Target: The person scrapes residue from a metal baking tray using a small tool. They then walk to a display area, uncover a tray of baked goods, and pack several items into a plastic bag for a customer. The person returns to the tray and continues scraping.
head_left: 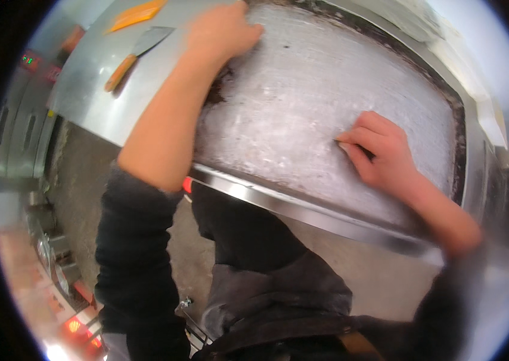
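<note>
The metal plate [290,90] ran along the bench's [98,105] near edge, seemingly stiff, heavy and slick, best held by its rims. Over its right half, the right hand [381,147] bent inward, fingertips pinched together. The left hand [221,30], blurred, stretched toward its far-left corner, grip unclear.

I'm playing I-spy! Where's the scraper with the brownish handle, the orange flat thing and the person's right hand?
Scraper [136,56]: head view, where handle meets blade.
Orange flat thing [137,15]: head view, middle of its face.
Right hand [390,151]: head view, back of the hand.
</note>
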### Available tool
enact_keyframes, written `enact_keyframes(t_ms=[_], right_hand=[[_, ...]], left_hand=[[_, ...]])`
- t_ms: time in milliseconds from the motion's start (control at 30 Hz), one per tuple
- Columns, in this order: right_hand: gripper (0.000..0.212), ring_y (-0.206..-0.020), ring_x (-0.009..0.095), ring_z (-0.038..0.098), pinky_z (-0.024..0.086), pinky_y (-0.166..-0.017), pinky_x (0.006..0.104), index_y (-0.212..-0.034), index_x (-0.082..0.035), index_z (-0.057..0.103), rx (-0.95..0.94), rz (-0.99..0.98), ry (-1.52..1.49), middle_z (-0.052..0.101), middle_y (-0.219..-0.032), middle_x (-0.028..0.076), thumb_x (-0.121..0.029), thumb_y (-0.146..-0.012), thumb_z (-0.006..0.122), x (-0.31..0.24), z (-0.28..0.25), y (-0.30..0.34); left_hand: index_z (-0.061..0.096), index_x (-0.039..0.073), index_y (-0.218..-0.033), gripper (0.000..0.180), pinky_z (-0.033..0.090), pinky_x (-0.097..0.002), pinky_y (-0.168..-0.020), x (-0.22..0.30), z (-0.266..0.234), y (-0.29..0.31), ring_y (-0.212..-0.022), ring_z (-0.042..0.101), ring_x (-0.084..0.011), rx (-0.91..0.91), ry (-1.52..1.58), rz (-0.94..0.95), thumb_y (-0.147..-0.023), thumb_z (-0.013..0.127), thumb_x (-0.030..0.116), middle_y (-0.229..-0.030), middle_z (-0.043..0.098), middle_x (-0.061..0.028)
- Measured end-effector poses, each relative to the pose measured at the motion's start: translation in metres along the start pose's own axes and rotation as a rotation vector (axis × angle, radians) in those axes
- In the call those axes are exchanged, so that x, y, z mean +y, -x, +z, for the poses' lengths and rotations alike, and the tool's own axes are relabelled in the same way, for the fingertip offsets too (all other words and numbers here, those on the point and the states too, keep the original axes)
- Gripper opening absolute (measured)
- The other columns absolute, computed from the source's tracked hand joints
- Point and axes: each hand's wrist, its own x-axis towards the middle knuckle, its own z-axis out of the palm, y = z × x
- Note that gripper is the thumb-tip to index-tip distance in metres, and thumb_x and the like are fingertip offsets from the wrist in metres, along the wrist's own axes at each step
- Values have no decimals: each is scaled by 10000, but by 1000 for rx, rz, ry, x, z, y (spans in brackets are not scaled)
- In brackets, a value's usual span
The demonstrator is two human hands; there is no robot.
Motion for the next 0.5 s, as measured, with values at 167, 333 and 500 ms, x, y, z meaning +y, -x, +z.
enact_keyframes(t_ms=[167, 333, 500], right_hand=[[49, -657, 274, 569, 453, -582, 365, -861, -14, 692, 39, 115, -116, 568, -773, 120, 22, -829, 704, -1, 3, 7], [71, -877, 335, 635, 502, -767, 409, -972, 5, 706, 106, 131, 251, 634, -916, 184, -23, -914, 677, 41, 10, 25], [244, -1252, 332, 635, 497, -1077, 427, -1185, 29, 708, 121, 534, 128, 697, -1237, 210, -133, -1024, 625, 104, 1, 40]], left_hand=[[631, 48, -1368, 557, 507, -512, -1055, -12, 13, 2, -1244, 628, -415, 24, 176, 7, -878, 634, 314, -1323, 666, -250], [562, 25, -1374, 783, 493, -517, -1046, -6, 11, 2, -1219, 615, -426, 0, 324, 10, -788, 774, 500, -1251, 667, -267], [482, -11, -1451, 883, 468, -519, -1089, -7, 8, 9, -1249, 586, -460, -40, 506, -19, -762, 783, 450, -1298, 642, -291]])
